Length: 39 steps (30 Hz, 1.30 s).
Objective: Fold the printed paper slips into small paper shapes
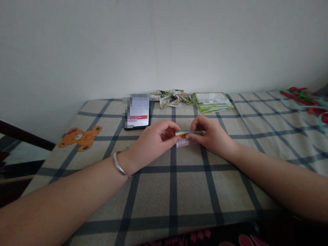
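A small printed paper card (182, 143), white with green and yellow print, is held just over the checked tablecloth (153, 191). It is partly folded or rolled along its upper edge. My left hand (160, 135), with a silver bangle on the wrist, pinches the card's left end between thumb and fingers. At the right end, my right hand (208, 133) grips it the same way. Beyond the hands lies a stack of similar green and white cards (212, 100). Beside that stack are several folded paper pieces (171, 98) in the same print.
A phone (139, 112) with a partly blurred screen lies behind my left hand. An orange bear cutout (80, 137) is on the cloth at the left. Red and turquoise ribbon-like things (304, 100) sit at the far right. A white wall (164, 44) borders the table's back.
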Each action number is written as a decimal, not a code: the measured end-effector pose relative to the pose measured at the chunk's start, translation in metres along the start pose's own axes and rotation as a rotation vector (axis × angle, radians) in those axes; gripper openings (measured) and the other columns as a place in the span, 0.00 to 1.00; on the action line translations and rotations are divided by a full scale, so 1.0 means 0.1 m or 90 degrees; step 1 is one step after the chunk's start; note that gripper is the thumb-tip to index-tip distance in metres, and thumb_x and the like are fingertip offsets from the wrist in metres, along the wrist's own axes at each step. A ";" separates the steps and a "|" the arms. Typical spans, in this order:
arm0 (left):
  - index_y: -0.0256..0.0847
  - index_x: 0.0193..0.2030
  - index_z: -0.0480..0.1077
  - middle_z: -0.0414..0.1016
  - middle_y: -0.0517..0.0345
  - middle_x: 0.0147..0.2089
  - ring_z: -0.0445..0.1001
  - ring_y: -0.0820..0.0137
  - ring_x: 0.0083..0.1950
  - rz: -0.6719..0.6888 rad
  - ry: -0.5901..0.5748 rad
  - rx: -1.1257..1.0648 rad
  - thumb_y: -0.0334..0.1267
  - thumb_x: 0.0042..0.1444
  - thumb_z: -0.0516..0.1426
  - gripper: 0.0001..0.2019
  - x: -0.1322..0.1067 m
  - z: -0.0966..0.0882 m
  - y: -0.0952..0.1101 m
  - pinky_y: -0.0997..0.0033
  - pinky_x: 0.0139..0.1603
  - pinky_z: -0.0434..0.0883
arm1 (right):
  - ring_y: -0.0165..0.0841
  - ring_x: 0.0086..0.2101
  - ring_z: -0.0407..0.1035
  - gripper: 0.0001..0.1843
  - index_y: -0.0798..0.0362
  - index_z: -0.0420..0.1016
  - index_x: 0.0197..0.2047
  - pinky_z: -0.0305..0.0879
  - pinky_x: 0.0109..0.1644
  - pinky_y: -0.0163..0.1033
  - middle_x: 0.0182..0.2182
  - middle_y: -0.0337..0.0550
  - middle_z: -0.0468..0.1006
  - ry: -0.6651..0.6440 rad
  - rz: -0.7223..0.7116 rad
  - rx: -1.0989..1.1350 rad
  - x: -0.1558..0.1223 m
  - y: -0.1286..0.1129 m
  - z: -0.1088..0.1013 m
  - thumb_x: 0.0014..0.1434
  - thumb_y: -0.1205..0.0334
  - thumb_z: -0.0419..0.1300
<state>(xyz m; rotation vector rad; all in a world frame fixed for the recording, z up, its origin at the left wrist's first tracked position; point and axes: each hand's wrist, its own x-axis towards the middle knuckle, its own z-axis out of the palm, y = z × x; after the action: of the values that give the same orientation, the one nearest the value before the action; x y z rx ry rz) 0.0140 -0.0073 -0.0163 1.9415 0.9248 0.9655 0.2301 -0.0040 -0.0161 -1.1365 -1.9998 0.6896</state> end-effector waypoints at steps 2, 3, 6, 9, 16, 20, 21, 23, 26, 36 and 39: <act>0.41 0.43 0.69 0.76 0.61 0.37 0.77 0.73 0.38 0.000 0.010 0.010 0.35 0.56 0.60 0.08 0.00 0.00 -0.01 0.72 0.40 0.75 | 0.29 0.26 0.62 0.14 0.50 0.61 0.32 0.59 0.29 0.35 0.25 0.34 0.65 -0.003 0.008 0.016 0.00 0.01 0.01 0.53 0.58 0.65; 0.41 0.43 0.69 0.76 0.61 0.37 0.77 0.73 0.38 -0.002 0.016 0.010 0.34 0.56 0.60 0.08 0.00 0.00 -0.01 0.73 0.40 0.75 | 0.28 0.26 0.62 0.14 0.50 0.62 0.32 0.58 0.28 0.35 0.25 0.34 0.65 -0.003 0.012 0.018 0.00 0.01 0.02 0.53 0.58 0.65; 0.41 0.42 0.69 0.76 0.61 0.37 0.77 0.73 0.38 -0.008 0.036 0.008 0.34 0.55 0.60 0.08 0.00 -0.01 -0.01 0.73 0.40 0.76 | 0.27 0.25 0.62 0.13 0.50 0.63 0.34 0.58 0.27 0.34 0.27 0.34 0.67 -0.009 0.012 0.016 0.00 0.00 0.00 0.53 0.56 0.65; 0.40 0.41 0.69 0.76 0.60 0.37 0.77 0.72 0.38 -0.025 0.049 0.008 0.34 0.56 0.59 0.06 0.02 -0.02 0.00 0.71 0.41 0.76 | 0.26 0.25 0.62 0.12 0.51 0.66 0.38 0.59 0.27 0.33 0.30 0.36 0.70 -0.010 0.013 0.003 -0.01 -0.02 -0.03 0.55 0.56 0.64; 0.39 0.38 0.69 0.77 0.60 0.34 0.78 0.72 0.36 -0.054 0.077 0.009 0.36 0.55 0.60 0.06 0.03 -0.04 0.01 0.70 0.39 0.77 | 0.26 0.21 0.63 0.11 0.50 0.70 0.39 0.58 0.23 0.33 0.21 0.32 0.68 -0.009 0.071 0.021 -0.01 -0.01 -0.04 0.55 0.56 0.64; 0.39 0.36 0.70 0.77 0.60 0.35 0.78 0.73 0.35 -0.046 0.077 0.034 0.38 0.55 0.61 0.06 0.03 -0.05 -0.02 0.71 0.38 0.77 | 0.27 0.23 0.66 0.11 0.51 0.70 0.38 0.61 0.25 0.33 0.22 0.33 0.71 -0.003 0.081 0.048 0.00 0.01 -0.03 0.53 0.58 0.65; 0.39 0.36 0.70 0.77 0.61 0.34 0.78 0.73 0.35 -0.045 0.077 0.041 0.38 0.55 0.61 0.06 0.03 -0.06 -0.03 0.71 0.38 0.77 | 0.27 0.23 0.66 0.11 0.51 0.70 0.38 0.61 0.26 0.33 0.22 0.33 0.71 0.001 0.080 0.051 0.00 0.01 -0.03 0.53 0.58 0.66; 0.40 0.36 0.70 0.78 0.61 0.34 0.78 0.73 0.34 -0.047 0.077 0.050 0.38 0.56 0.61 0.06 0.03 -0.06 -0.05 0.72 0.37 0.76 | 0.28 0.24 0.67 0.11 0.51 0.71 0.37 0.62 0.26 0.34 0.23 0.34 0.72 0.009 0.080 0.063 0.00 0.01 -0.03 0.52 0.58 0.66; 0.40 0.36 0.70 0.78 0.61 0.34 0.78 0.73 0.34 -0.056 0.073 0.051 0.39 0.56 0.60 0.06 0.04 -0.07 -0.06 0.72 0.35 0.76 | 0.29 0.25 0.68 0.12 0.52 0.72 0.36 0.64 0.28 0.35 0.24 0.36 0.74 0.024 0.091 0.086 0.00 0.01 -0.03 0.51 0.58 0.67; 0.39 0.36 0.70 0.77 0.60 0.34 0.77 0.71 0.35 -0.050 0.054 0.089 0.35 0.54 0.60 0.03 0.05 -0.08 -0.04 0.68 0.37 0.75 | 0.29 0.24 0.69 0.08 0.52 0.74 0.31 0.65 0.25 0.35 0.23 0.38 0.77 0.045 0.123 0.070 0.03 0.00 -0.04 0.50 0.59 0.68; 0.40 0.35 0.69 0.77 0.60 0.34 0.77 0.71 0.35 -0.054 0.056 0.081 0.35 0.54 0.60 0.04 0.06 -0.07 -0.04 0.68 0.37 0.74 | 0.29 0.24 0.70 0.08 0.52 0.74 0.31 0.65 0.25 0.35 0.24 0.39 0.78 0.039 0.116 0.047 0.03 -0.01 -0.04 0.52 0.58 0.66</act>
<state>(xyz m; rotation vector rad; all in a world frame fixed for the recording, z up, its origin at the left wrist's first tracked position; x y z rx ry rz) 0.0094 0.0014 -0.0148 1.9609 1.1347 0.9687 0.2323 -0.0019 -0.0118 -1.2914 -1.8196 0.8035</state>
